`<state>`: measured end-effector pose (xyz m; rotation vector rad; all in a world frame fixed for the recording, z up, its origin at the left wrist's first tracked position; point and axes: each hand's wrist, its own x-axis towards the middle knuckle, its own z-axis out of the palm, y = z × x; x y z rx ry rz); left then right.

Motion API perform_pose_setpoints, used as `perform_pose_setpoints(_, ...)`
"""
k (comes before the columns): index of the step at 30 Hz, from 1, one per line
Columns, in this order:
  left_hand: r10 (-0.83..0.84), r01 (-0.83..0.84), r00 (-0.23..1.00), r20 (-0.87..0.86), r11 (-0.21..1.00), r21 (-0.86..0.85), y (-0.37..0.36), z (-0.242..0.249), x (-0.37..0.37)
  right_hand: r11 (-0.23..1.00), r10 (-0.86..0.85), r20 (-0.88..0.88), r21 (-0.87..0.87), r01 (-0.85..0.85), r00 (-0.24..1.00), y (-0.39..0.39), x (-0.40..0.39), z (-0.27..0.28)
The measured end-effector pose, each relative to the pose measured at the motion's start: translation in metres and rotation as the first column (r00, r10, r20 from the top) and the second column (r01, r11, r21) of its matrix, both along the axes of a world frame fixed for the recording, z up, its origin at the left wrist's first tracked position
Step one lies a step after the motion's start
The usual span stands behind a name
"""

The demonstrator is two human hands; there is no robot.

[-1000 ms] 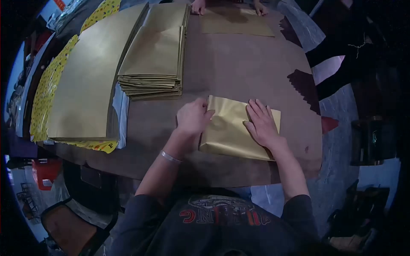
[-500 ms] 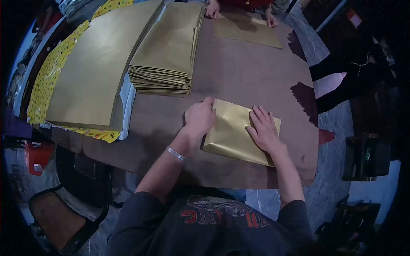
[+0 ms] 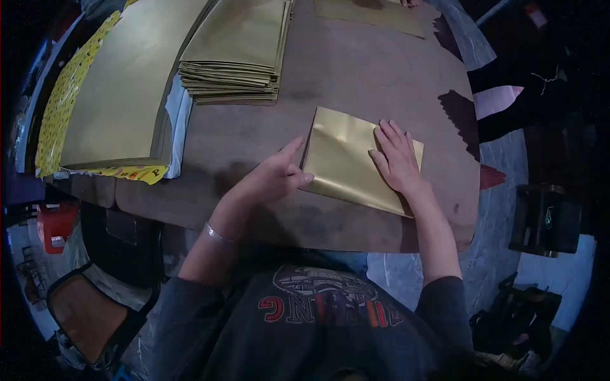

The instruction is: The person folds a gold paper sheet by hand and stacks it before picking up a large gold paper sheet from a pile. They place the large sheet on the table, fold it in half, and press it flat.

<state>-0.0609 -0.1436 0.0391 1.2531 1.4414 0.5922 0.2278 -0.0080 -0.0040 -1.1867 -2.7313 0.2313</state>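
Observation:
A folded sheet of gold paper (image 3: 346, 159) lies on the table in front of me, its creased left edge toward my left hand. My right hand (image 3: 398, 155) rests flat on the right part of the sheet, fingers stretched out. At the lower left corner is my left hand (image 3: 273, 174), thumb at the paper's edge and index finger pointing away from it. Thumb and index finger are apart; the other fingers are curled and partly hidden.
A stack of folded gold paper (image 3: 235, 38) stands at the back, beside a larger pile of flat gold sheets (image 3: 121, 89) on yellow printed wrapping (image 3: 63, 120). Across the brown table (image 3: 368, 70), another person's hand (image 3: 410, 2) is near a gold sheet (image 3: 372, 16). A chair (image 3: 95, 314) stands lower left.
My left hand has left the sheet's upper left corner and come down to the lower left corner, its fingers opening. My right hand stays on the paper. The view has tilted down.

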Motion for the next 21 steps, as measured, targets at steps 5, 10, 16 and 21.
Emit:
perform_pose_setpoints(5, 0.002, 0.011, 0.944, 0.329, 0.999, -0.039, 0.002, -0.007, 0.004, 1.000, -0.002, 0.009, 0.021, 0.002, 1.000, 0.001, 0.000, -0.002)
perform_pose_setpoints(10, -0.010, -0.003, 0.986, 0.165, 0.997, 0.076, -0.006, -0.004, 0.008, 1.000, -0.009, 0.037, 0.005, 0.008, 0.999, 0.004, 0.003, -0.007)
perform_pose_setpoints(16, 0.030, -0.026, 0.999, -0.031, 0.992, 0.123, -0.015, -0.004, 0.003, 1.000, -0.008, 0.042, 0.013, 0.007, 0.999, 0.001, 0.003, -0.007)
perform_pose_setpoints(21, 0.159, -0.022, 0.941, -0.297, 0.909, 0.417, -0.005, -0.014, 0.009, 1.000, 0.001, 0.025, 0.006, -0.001, 1.000, 0.002, 0.003, -0.004)
